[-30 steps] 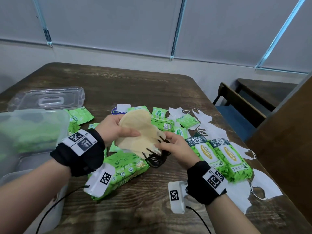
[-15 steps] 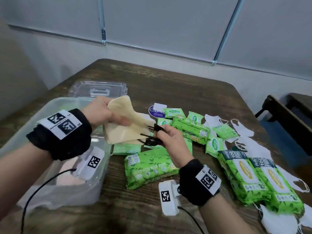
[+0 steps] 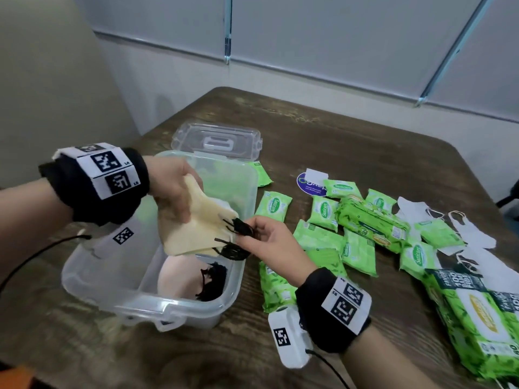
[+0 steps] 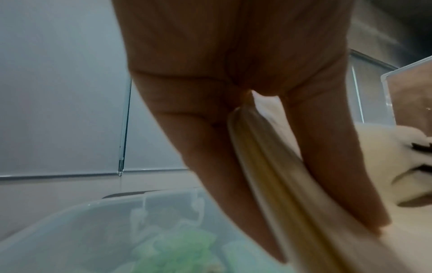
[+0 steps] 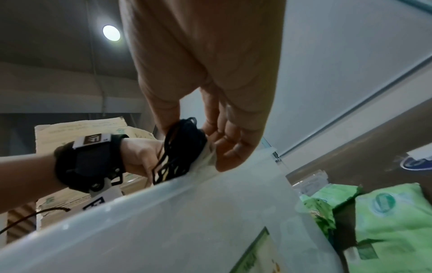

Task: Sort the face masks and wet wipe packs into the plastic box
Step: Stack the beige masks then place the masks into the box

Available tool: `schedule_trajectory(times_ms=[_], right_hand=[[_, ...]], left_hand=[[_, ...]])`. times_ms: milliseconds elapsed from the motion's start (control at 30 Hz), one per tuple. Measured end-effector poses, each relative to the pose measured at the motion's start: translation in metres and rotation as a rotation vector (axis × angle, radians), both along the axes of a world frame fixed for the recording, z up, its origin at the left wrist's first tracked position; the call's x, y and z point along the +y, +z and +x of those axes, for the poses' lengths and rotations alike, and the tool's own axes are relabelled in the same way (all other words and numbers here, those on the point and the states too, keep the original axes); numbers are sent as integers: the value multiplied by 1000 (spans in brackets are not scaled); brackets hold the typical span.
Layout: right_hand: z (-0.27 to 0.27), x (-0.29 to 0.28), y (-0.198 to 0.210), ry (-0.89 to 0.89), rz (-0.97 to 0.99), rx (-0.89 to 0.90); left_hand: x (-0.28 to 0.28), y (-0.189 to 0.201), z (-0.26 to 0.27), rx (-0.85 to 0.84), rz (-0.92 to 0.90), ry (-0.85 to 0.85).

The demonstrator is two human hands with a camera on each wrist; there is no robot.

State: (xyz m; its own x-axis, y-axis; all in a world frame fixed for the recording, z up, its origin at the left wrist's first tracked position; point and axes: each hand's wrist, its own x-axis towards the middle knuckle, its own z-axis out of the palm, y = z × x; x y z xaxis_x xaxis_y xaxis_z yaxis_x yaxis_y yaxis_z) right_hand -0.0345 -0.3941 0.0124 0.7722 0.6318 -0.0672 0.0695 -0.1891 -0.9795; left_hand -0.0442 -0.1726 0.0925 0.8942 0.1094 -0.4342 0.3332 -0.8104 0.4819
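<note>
The left hand [image 3: 171,189] is pinching a limp, light stack of cream fabric face masks [image 3: 193,228] over the clear plastic box [image 3: 146,299]. The right hand [image 3: 269,237] is pinching their black ear loops [image 3: 236,242]; this two-ended grip is probably stopping the soft stack fanning apart.

One plastic box [image 3: 247,192], one lid [image 3: 216,141], two hands [image 3: 171,189].

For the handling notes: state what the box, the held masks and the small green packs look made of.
Box: translucent, slightly frosted plastic; its contents show through the walls.
Masks, held by the left hand and right hand: cream, matte, soft sheet, probably nonwoven fabric, bending in layers; black loops look like elastic cord.
Packs: glossy printed film, likely plastic, with crimped ends.
</note>
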Motion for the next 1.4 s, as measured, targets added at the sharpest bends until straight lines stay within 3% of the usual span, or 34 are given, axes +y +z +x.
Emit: schedule_trajectory(times_ms=[167, 333, 500, 600, 667, 733, 900, 1033, 1200, 1400], right_hand=[[1, 14, 10, -30, -143, -57], [3, 29, 17, 92, -321, -189], [14, 24, 8, -141, -301, -392], [16, 19, -8, -148, -377, -313], [14, 18, -18, -114, -368, -264], [12, 18, -23, -105, -328, -250], [17, 21, -8, -91, -338, -451], [14, 37, 29, 123, -402, -528], [15, 64, 52, 307, -595, -410], [21, 70, 37, 301, -542, -169]], left_hand=[[11, -9, 12, 189, 72, -34], [8, -36, 31, 378, 307, -180], [-11, -74, 42, 563, 581, -459], [-4, -114, 53, 614, 691, -554], [9, -147, 67, 679, 663, -555], [1, -131, 60, 714, 601, -515], [-16, -65, 47, 436, 587, -395], [-10, -22, 44, 296, 562, -365], [8, 17, 35, 109, 396, -224], [34, -4, 24, 232, 203, -123]])
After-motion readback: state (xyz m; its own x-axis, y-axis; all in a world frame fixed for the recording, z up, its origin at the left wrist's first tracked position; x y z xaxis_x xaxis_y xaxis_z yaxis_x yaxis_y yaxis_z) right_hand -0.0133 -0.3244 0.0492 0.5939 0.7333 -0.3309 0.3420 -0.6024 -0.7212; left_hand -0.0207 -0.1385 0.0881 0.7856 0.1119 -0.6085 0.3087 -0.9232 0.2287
